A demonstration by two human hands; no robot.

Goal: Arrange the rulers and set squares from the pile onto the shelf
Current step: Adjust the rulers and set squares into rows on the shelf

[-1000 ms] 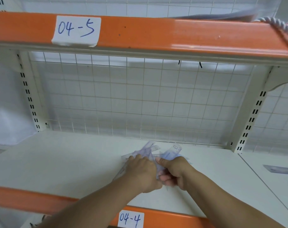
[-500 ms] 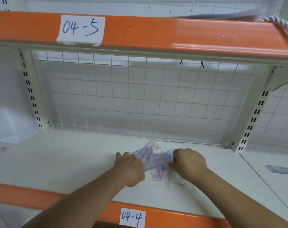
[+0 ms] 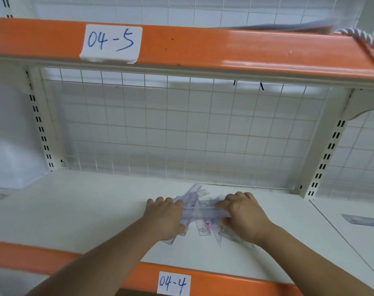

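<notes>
A loose pile of clear, blue-tinted rulers and set squares point(image 3: 203, 228) lies on the white shelf point(image 3: 85, 210), right of its middle. My left hand point(image 3: 165, 218) grips the left end of one clear ruler point(image 3: 203, 213). My right hand point(image 3: 244, 216) grips that ruler's right end. The ruler is held level, just above the pile. More rulers point(image 3: 192, 194) fan out toward the back behind my hands. Parts of the pile are hidden under both hands.
A wire grid panel point(image 3: 181, 135) closes the back of the shelf. An orange beam point(image 3: 224, 48) labelled 04-5 runs overhead, and the front beam point(image 3: 32, 256) carries the label 04-4. Another ruler point(image 3: 365, 220) lies on the neighbouring shelf at right.
My hands have moved apart from a tight clasp over the pile. They now hold one ruler by its two ends, turned level across the pile.
</notes>
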